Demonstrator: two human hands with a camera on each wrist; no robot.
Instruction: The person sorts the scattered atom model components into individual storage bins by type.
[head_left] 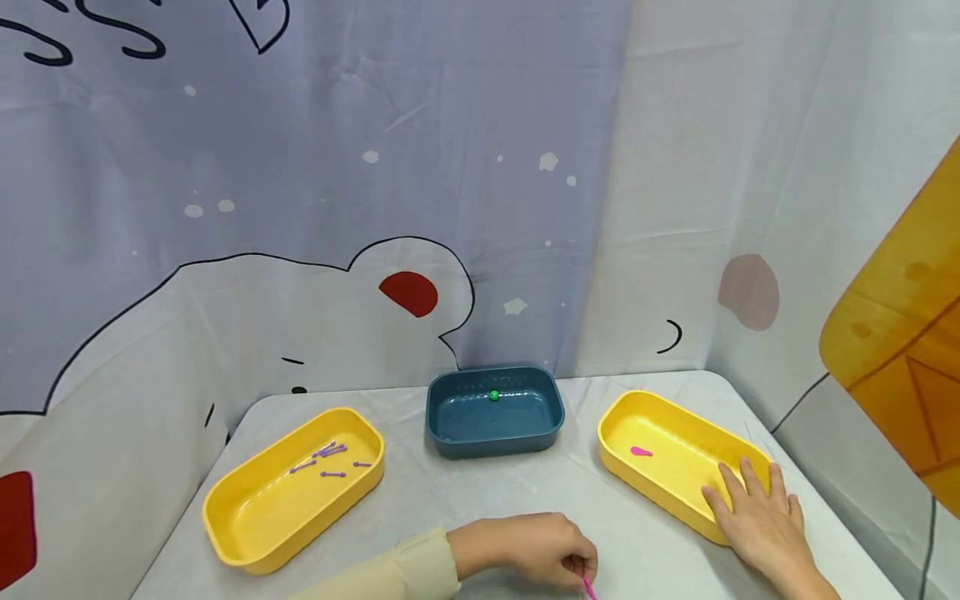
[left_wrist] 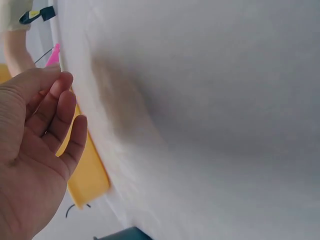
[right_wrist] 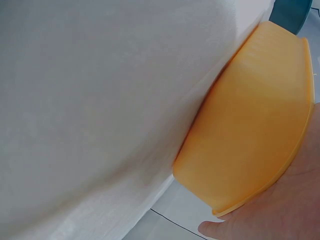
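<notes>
My left hand (head_left: 542, 550) pinches a small pink piece (head_left: 588, 588) between thumb and fingertips, low over the white table. In the left wrist view the pink piece (left_wrist: 53, 55) pokes out past the thumb, its narrow end knobbed; the gripped part is hidden. My right hand (head_left: 767, 529) lies with spread fingers over the near end of the right yellow tray (head_left: 675, 493). The right wrist view has its palm (right_wrist: 280, 215) against that tray's rim. Another pink piece (head_left: 641, 452), wide at one end and thin at the other, lies inside this tray.
A second yellow tray (head_left: 247, 553) at the left holds several thin purple sticks (head_left: 333, 475). At the back middle, a dark blue tray (head_left: 491, 446) contains a small green ball (head_left: 494, 395). Printed cloth (head_left: 480, 208) hangs behind the table (head_left: 420, 492).
</notes>
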